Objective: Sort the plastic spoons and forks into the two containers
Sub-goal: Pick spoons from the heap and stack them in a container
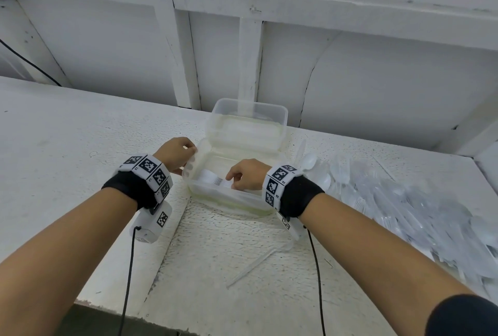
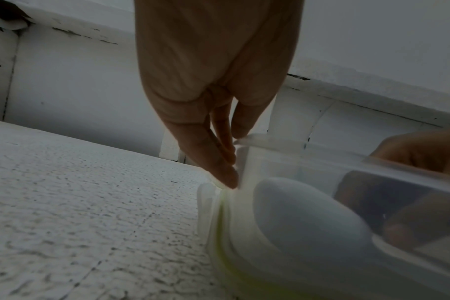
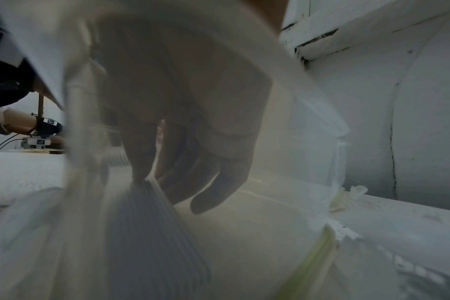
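Observation:
Two clear plastic containers stand in the middle of the white table, the near container [image 1: 231, 205] in front of the far container [image 1: 249, 113]. My left hand [image 1: 186, 151] pinches the left end flap of the near container [image 2: 319, 162], thumb on the rim and fingers [image 2: 222, 172] on the outside. My right hand [image 1: 232, 180] reaches inside that container and pinches a stack of white forks [image 1: 215, 180]. In the right wrist view, seen through the blurred container wall [image 3: 270, 233], my right hand [image 3: 154, 179] grips the forks [image 3: 152, 223].
A large pile of clear plastic cutlery [image 1: 404, 214] covers the table on the right, with a few spoons [image 1: 310, 161] beside the containers. One clear utensil [image 1: 258, 263] lies alone near the front. A white wall runs behind the table.

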